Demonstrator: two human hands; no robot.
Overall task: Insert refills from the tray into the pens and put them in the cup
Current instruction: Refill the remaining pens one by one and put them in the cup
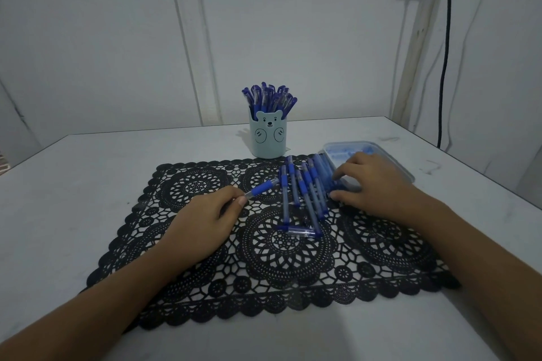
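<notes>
While left hand (202, 220) pinches one pen (262, 187), one cup (268, 138), one tray (396, 161).

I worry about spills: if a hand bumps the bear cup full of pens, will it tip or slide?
The bear cup probably tips more readily than it slides: it is tall and narrow, and its pens stand above the rim, likely raising its weight. It seems to stand on the smooth table, beyond the lace mat, so it may skid.
</notes>
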